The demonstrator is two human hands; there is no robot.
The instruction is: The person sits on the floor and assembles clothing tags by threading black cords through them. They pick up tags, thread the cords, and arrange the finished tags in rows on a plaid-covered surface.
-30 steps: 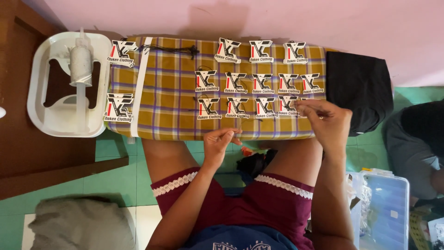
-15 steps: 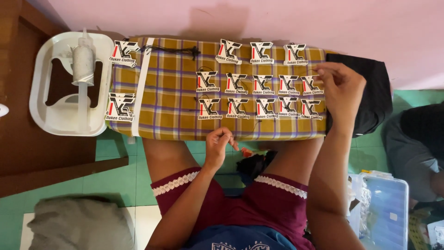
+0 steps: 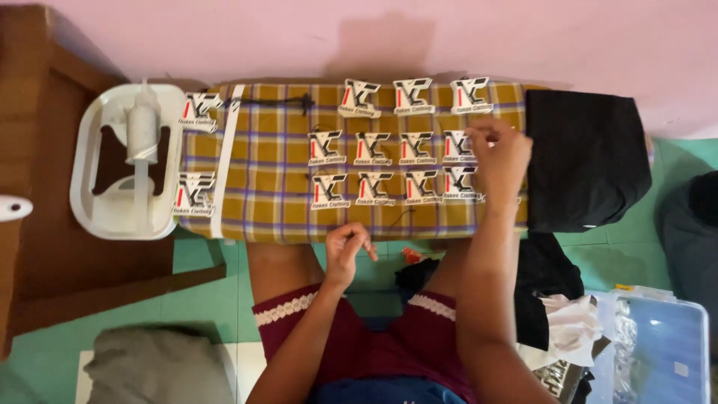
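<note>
Seated at a low board, a person's left hand (image 3: 348,251) curls half-closed near its front edge; what it pinches cannot be told. Beyond, the right hand (image 3: 499,153), fingers bent, touches white printed tags (image 3: 396,161) laid in rows on plaid cloth (image 3: 273,168). Folded black fabric (image 3: 587,161) lies right, white iron rest (image 3: 127,168) left.

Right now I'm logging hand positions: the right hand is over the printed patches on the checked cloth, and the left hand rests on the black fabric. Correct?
Not quite. The head view shows the left hand at the near edge of the checked cloth, away from the black fabric. The right hand is over the printed patches.
</note>
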